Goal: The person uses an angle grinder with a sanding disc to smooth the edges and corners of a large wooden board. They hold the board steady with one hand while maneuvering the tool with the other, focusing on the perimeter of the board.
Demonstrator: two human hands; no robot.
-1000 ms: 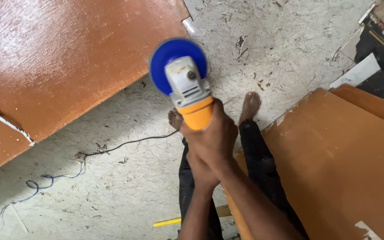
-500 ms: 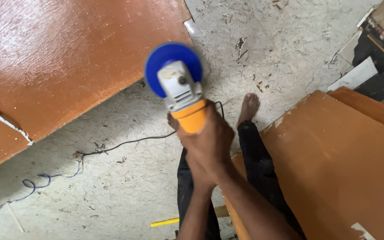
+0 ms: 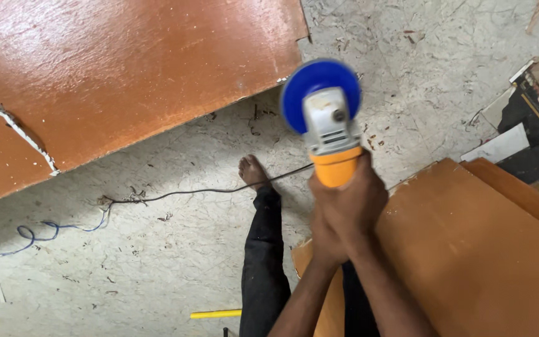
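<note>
You grip an angle grinder [image 3: 330, 134] with both hands, holding it above the floor [image 3: 157, 262]. Your right hand [image 3: 352, 198] wraps the orange body just behind the grey gear head; your left hand [image 3: 327, 240] sits under it, mostly hidden. The blue disc [image 3: 312, 81] is blurred, near the corner of a large reddish-brown board [image 3: 113, 75]. A black cord [image 3: 207, 191] runs across the floor past your bare foot [image 3: 252, 172]. An orange-brown panel [image 3: 469, 249] lies just beside your leg, and a yellow stick [image 3: 214, 314] lies below.
</note>
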